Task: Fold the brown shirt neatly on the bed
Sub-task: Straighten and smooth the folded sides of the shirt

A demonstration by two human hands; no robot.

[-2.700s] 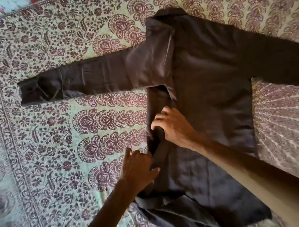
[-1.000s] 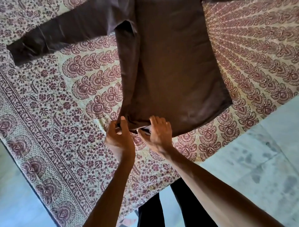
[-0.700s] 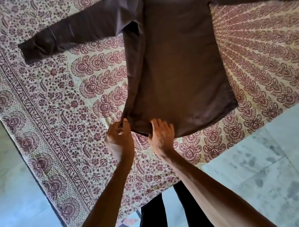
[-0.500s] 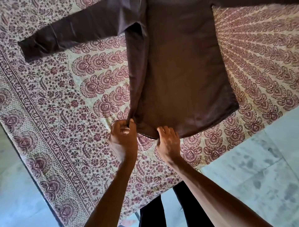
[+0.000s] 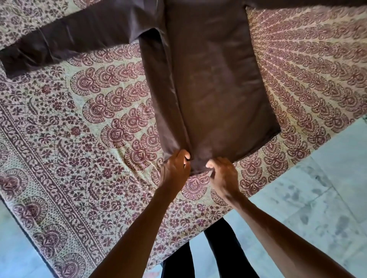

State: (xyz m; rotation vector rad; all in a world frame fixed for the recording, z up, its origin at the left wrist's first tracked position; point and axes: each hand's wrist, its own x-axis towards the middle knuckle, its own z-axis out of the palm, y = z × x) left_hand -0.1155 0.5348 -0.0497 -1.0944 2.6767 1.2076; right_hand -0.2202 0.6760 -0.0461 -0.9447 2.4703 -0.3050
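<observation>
Brown shirt [image 5: 214, 89], one side folded inward beyond the fingers; left hand [image 5: 175, 168] and right hand [image 5: 222, 173] are pinching the hem [image 5: 198, 167] (sleeves [image 5: 69, 37] and opposite side are awaiting folding).

On the brown shirt [image 5: 214, 89] we lose the collar and shoulders past the top edge. The right-hand sleeve [image 5: 278, 2] runs out at the top right, and the left-hand sleeve [image 5: 65, 39] has its cuff clipped at the left. At the hem, the left hand [image 5: 175, 168] and right hand [image 5: 222, 172] curl into the cloth, fingertips tucked out of sight.
</observation>
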